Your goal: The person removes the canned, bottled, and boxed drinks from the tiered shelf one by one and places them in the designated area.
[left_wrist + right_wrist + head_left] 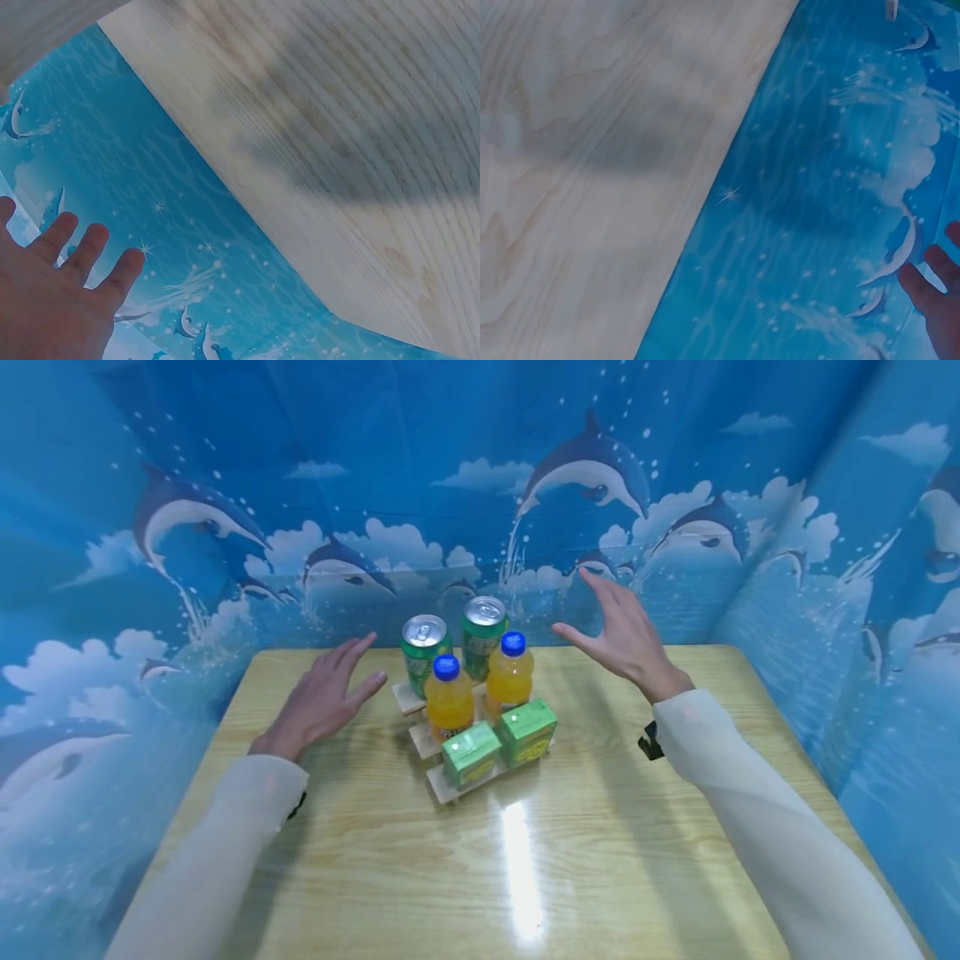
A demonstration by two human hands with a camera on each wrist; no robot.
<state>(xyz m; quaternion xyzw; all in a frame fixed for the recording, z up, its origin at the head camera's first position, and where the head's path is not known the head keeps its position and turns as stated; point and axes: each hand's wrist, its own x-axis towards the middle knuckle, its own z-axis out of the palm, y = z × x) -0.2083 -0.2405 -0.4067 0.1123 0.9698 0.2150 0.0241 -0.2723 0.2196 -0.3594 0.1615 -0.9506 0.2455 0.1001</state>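
A small stepped wooden rack (444, 788) stands on the table with drinks on its three tiers. Two green soda cans (426, 647) fill the back tier, and two orange juice bottles (450, 700) with blue caps stand on the middle one. On the front tier sit two green juice boxes (528, 732). My left hand (322, 697) is held to the left of the rack, fingers extended and thumb apart, touching nothing. To the right of the rack my right hand (626, 631) hovers with fingers spread and nothing in it. Both wrist views show only part of each hand.
The wood-grain table (420, 877) has its back edge just behind the rack. A blue curtain (420, 460) printed with dolphins and clouds hangs around the back and sides. A bright light reflection lies on the tabletop in front of the rack.
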